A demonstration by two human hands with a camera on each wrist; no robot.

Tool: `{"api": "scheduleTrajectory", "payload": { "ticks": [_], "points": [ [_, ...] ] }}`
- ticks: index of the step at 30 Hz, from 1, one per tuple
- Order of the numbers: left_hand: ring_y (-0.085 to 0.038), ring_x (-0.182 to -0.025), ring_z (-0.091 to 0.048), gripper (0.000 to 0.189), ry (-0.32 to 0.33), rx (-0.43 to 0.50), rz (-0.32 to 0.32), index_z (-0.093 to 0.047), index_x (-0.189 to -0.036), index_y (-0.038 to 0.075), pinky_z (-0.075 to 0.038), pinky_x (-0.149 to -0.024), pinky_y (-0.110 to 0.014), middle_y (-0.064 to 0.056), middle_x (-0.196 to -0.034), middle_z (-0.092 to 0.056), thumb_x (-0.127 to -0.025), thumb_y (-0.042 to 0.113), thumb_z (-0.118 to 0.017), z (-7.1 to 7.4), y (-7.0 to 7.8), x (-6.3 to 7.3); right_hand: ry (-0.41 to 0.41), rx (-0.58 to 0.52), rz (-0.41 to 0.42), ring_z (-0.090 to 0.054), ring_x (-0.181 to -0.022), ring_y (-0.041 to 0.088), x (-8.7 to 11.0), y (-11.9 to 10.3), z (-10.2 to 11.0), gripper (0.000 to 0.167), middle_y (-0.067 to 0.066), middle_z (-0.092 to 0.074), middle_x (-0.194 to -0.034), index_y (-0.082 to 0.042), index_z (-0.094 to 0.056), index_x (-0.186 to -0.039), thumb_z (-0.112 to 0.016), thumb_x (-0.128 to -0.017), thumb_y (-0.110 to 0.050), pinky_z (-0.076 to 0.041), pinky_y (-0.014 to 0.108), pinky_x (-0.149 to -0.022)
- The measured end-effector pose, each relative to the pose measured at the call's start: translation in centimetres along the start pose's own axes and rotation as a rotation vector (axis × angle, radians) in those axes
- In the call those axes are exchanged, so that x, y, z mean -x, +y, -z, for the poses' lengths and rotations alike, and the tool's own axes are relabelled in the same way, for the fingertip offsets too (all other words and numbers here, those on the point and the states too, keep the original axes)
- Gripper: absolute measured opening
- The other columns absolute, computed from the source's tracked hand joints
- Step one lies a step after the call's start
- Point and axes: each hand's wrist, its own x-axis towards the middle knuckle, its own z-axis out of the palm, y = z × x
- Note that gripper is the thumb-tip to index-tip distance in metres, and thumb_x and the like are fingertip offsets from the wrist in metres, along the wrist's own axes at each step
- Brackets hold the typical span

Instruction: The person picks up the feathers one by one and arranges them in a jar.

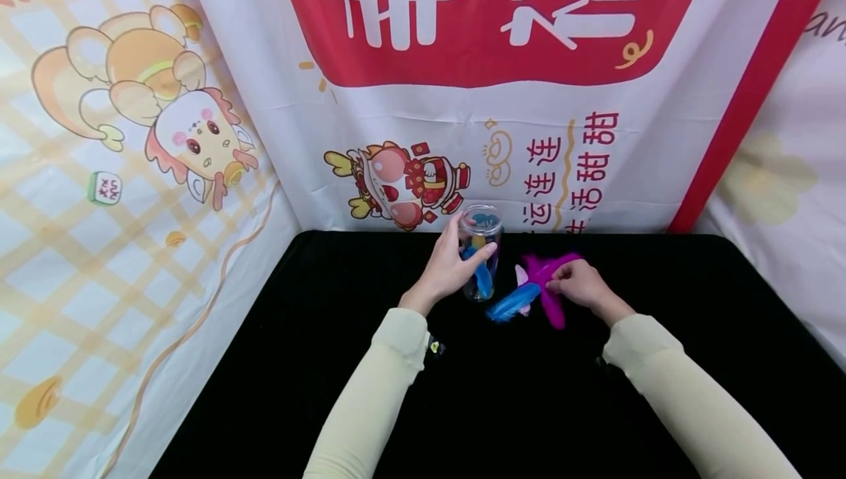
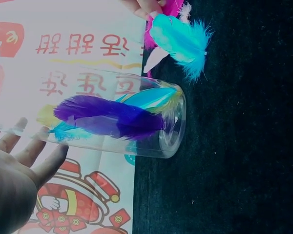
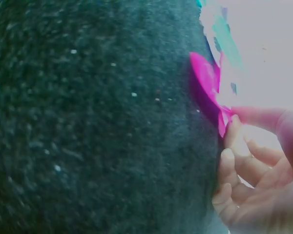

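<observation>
A clear jar [image 1: 481, 226] stands near the back edge of the black table, and my left hand [image 1: 444, 267] grips its side with the thumb across the front. Through its wall show a purple feather [image 2: 107, 117], a blue feather [image 2: 149, 99] and some yellow. To the right, my right hand [image 1: 584, 286] pinches a magenta feather [image 3: 205, 75] between thumb and index finger. More magenta plumes spread around those fingertips. Beside them, between the hand and the jar, are a bright blue feather [image 1: 514, 303] and a pale pink feather [image 1: 521, 275].
The black cloth-covered table [image 1: 502, 405] stretches toward me and to both sides. Close behind the jar hangs a white and red printed banner [image 1: 410, 112]. A checked cloth wall [image 1: 132, 244] stands on the left, a pale one [image 1: 780, 244] on the right.
</observation>
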Motion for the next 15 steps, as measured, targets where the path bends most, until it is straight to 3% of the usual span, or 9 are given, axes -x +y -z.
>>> {"api": "scheduleTrajectory", "payload": {
  "ticks": [8,15],
  "points": [
    [-0.024,-0.134,-0.052,0.088,0.008,-0.004,-0.009,-0.023,-0.161,0.02,-0.048,-0.107,-0.045,-0.007,-0.148,-0.045,-0.094,0.057,-0.067,-0.2,0.0,-0.1,-0.026,-0.048,-0.003,-0.057,-0.076,0.015,0.3,-0.1,0.7,0.015,0.004,-0.066,-0.083,0.001,-0.071,-0.09,-0.072,-0.094,-0.014,-0.047,0.03,-0.068],
    [-0.026,-0.134,-0.051,0.087,0.013,-0.008,-0.012,-0.025,-0.16,0.019,-0.048,-0.108,-0.044,-0.009,-0.15,-0.044,-0.094,0.058,-0.067,-0.4,0.1,-0.3,-0.059,-0.132,-0.037,-0.065,-0.077,0.027,0.6,-0.8,1.6,0.02,0.011,-0.07,-0.083,0.005,-0.069,-0.102,-0.067,-0.099,-0.014,-0.054,0.034,-0.059]
  ]
}}
